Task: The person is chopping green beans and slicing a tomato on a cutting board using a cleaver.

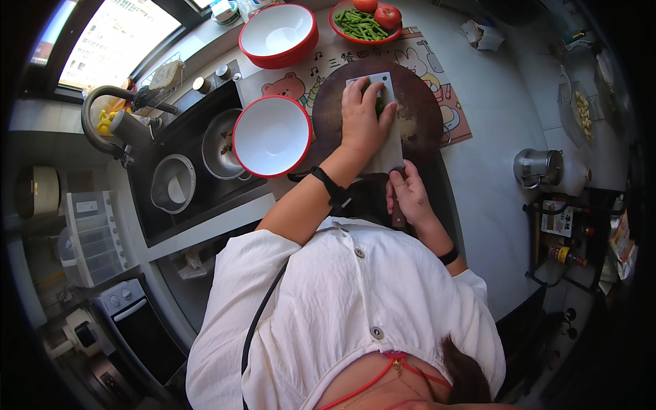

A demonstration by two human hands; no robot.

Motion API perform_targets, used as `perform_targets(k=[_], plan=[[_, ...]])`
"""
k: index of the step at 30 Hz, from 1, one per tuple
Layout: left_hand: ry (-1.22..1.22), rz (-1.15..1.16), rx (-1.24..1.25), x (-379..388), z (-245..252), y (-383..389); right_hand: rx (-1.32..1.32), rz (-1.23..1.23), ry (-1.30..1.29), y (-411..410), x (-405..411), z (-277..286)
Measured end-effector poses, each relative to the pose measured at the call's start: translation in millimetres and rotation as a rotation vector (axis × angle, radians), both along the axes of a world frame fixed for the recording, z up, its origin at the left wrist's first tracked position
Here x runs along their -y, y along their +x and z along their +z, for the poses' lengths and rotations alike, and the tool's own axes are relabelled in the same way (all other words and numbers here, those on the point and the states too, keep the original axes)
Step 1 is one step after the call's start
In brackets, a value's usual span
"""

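My right hand (410,197) grips the brown handle of a cleaver (392,146). The cleaver's wide blade lies flat, or nearly so, above the round dark wooden chopping board (333,102). Across the blade, my left hand (366,118) is bent with its fingers spread around some green vegetable (380,106), which is mostly hidden under the palm and fingers. Pale crumbs or marks show on the board to the right of the blade. Left of the board is a white bowl with a red rim (272,136), with nothing in it.
Stacked red-rimmed bowls (279,36) stand at the back, beside a bowl of cut green beans (361,25) and tomatoes (388,17). A sink (205,200) with a colander (173,183) and a metal basin (220,138) is at left. A metal pot (538,168) stands right.
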State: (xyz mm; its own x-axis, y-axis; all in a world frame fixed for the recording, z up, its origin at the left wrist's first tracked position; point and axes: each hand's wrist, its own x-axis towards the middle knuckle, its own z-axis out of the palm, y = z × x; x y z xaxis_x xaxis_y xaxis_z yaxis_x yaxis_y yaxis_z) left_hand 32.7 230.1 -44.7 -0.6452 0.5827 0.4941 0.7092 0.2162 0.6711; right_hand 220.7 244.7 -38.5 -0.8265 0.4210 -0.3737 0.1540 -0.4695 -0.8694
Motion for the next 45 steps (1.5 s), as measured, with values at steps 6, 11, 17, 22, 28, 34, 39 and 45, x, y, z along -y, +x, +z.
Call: perform_targets(k=[6, 11, 17, 22, 28, 34, 39, 45], plan=[[0.061, 0.197, -0.072, 74, 33, -43, -0.075, 0.252, -0.002, -48, 31, 23], [0.039, 0.350, 0.049, 125, 10, -63, -0.011, 0.334, -0.040, -79, 60, 19], [0.045, 0.405, 0.198, 157, -48, -93, 0.114, 0.345, 0.179, -96, 73, 17], [-0.089, 0.340, 0.542, 178, -51, -116, 0.150, 0.255, 0.361, -90, 66, 25], [0.021, 0.249, 0.599, 188, -46, -124, 0.135, 0.230, 0.329, -90, 64, 25], [-0.298, 0.180, 0.321, 189, 4, -104, 0.117, 0.194, 0.269, -90, 64, 21], [-0.446, -0.010, -0.007, 198, 12, -80, 0.017, 0.151, 0.187, -97, 64, 17], [-0.603, 0.506, 0.021, 241, -14, -95, -0.101, -0.099, 1.038, -95, 42, 1]])
